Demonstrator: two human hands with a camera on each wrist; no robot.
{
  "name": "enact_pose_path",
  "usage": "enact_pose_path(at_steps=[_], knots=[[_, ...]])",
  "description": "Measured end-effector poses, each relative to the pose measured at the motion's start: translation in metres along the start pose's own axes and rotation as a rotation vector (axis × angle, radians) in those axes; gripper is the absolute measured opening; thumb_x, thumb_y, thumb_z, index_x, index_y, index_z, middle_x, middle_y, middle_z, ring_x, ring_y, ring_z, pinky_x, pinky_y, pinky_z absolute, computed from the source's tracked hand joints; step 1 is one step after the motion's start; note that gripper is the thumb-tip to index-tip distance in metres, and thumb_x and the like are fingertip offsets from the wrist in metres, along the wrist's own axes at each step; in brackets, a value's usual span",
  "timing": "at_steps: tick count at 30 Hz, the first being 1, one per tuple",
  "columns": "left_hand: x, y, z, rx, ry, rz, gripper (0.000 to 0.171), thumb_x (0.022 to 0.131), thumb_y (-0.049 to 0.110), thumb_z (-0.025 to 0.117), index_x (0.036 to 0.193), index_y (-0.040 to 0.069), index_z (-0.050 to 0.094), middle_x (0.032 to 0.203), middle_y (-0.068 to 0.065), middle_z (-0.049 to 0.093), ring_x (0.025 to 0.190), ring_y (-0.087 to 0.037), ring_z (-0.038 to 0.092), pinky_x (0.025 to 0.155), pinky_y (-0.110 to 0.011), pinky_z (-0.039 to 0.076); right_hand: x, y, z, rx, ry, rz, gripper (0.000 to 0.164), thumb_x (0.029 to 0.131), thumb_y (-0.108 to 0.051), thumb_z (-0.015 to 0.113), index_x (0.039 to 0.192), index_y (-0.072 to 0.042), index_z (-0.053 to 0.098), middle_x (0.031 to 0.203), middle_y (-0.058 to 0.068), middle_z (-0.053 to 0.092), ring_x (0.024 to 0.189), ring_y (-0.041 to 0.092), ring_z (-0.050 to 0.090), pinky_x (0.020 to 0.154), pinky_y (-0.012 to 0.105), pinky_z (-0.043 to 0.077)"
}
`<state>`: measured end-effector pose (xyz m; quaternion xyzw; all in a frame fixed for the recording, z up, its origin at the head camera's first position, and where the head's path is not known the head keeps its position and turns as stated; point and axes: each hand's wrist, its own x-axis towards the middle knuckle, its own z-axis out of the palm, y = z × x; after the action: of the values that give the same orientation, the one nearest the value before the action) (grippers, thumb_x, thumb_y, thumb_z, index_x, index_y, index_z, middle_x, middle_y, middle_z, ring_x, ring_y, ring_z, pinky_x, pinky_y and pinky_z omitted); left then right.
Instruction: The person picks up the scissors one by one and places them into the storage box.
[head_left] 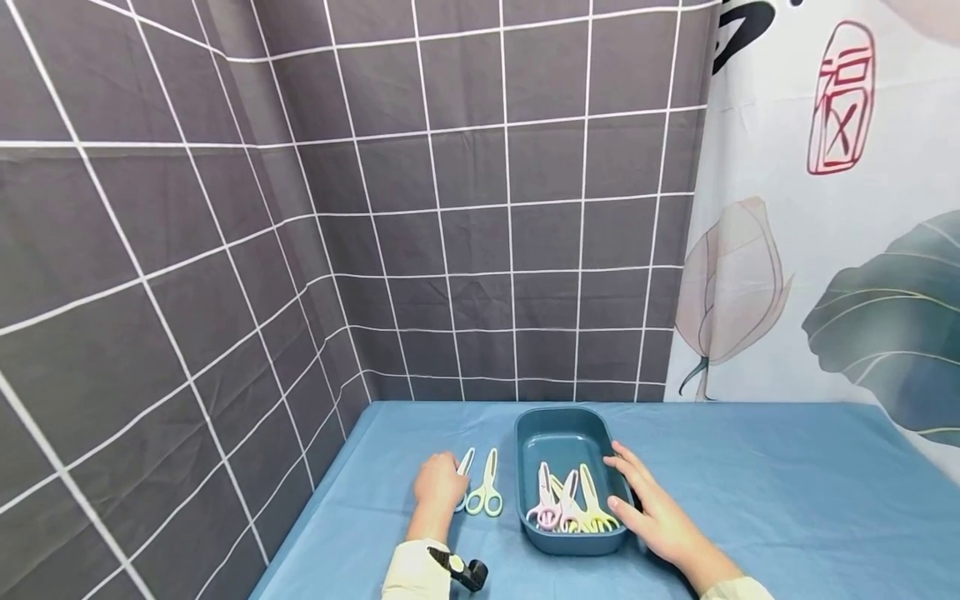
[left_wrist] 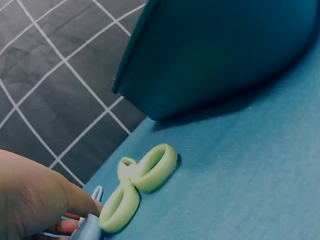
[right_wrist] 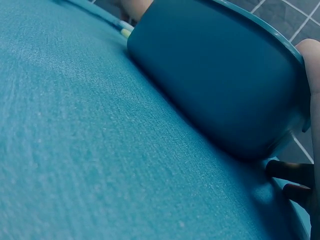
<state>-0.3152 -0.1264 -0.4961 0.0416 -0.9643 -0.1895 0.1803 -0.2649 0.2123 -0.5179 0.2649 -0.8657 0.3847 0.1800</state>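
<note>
My left hand (head_left: pixel 438 485) is over a pair of blue scissors (head_left: pixel 466 461) on the cloth. In the left wrist view, its thumb and fingers pinch the blue handle (left_wrist: pixel 89 229). Just to the right lie light green scissors (head_left: pixel 489 485), handles towards me. Several pink and yellow scissors (head_left: pixel 588 492) lie in the near half of a dark blue rectangular bin (head_left: pixel 572 543). My right hand (head_left: pixel 660 518) rests at the bin's right side, fingers extended, with fingertips and thumb at the rim. Two of its fingers (right_wrist: pixel 290 171) show low beside the outer wall.
A blue cloth (head_left: pixel 787 492) covers the table. Grey grid-patterned curtain (head_left: pixel 480 242) stands behind and along the left side. A white printed curtain (head_left: pixel 757 167) hangs at the back right. My left wrist carries a small black camera (head_left: pixel 468 573).
</note>
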Motion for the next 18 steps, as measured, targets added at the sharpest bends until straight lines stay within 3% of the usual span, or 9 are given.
enact_pose_path(at_steps=[6, 18], knots=[[-0.0022, 0.0033, 0.0015, 0.011, -0.006, -0.035, 0.015, 0.066, 0.015, 0.069, 0.065, 0.013, 0.055, 0.064, -0.005, 0.052, 0.062, -0.026, 0.054, 0.053, -0.040, 0.043, -0.0003, 0.0005, 0.0012, -0.004, 0.010, -0.007, 0.053, 0.088, -0.019, 0.060, 0.136, -0.024, 0.038, 0.148, 0.007, 0.023, 0.131, 0.032, 0.028, 0.089, 0.053, 0.035], [0.0006, 0.0032, 0.0030, 0.019, -0.037, -0.065, 0.015, 0.068, 0.017, 0.066, 0.061, 0.015, 0.053, 0.061, -0.003, 0.051, 0.060, -0.023, 0.054, 0.051, -0.041, 0.042, -0.0004, 0.0029, 0.0018, 0.018, 0.009, 0.006, 0.053, 0.087, -0.018, 0.060, 0.136, -0.020, 0.039, 0.149, 0.007, 0.021, 0.131, 0.032, 0.026, 0.089, 0.058, 0.032]])
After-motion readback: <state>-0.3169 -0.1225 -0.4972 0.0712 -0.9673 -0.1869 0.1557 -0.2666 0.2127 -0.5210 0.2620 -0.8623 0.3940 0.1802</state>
